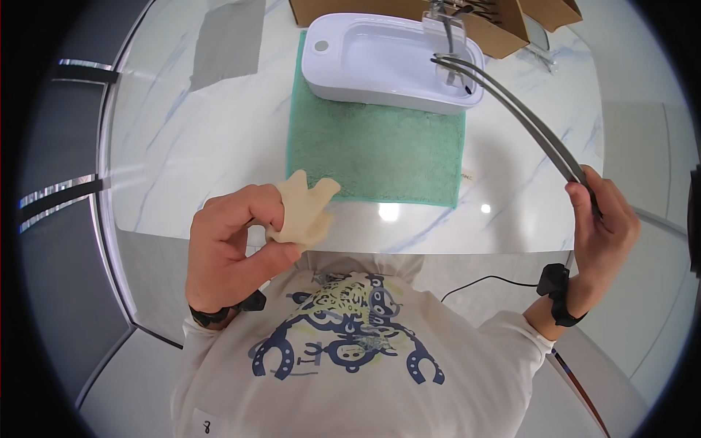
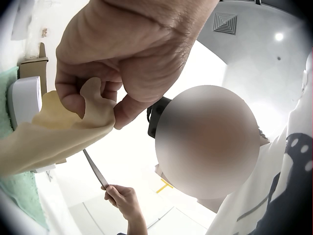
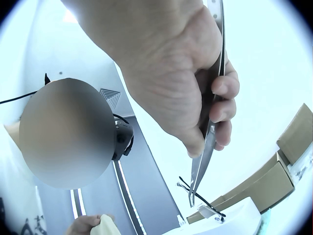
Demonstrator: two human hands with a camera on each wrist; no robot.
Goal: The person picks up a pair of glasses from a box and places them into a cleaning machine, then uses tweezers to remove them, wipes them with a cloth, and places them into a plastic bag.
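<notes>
My right hand (image 1: 602, 219) grips long metal tongs (image 1: 511, 109) that reach to the far right end of a white oblong basin (image 1: 365, 66). The tong tips hold a pair of glasses (image 1: 449, 44) over that end of the basin; in the right wrist view the tongs (image 3: 208, 142) pinch the thin frame of the glasses (image 3: 205, 203). My left hand (image 1: 234, 244) pinches a crumpled pale yellow cloth (image 1: 303, 212) near the table's front edge; the left wrist view shows the yellow cloth (image 2: 54, 132) hanging from thumb and fingers.
The basin stands on a green towel (image 1: 376, 150) spread on a white marble table (image 1: 161, 146). Open cardboard boxes (image 1: 496, 29) sit behind the basin at the far edge. A grey patch (image 1: 226, 40) lies at the far left of the table.
</notes>
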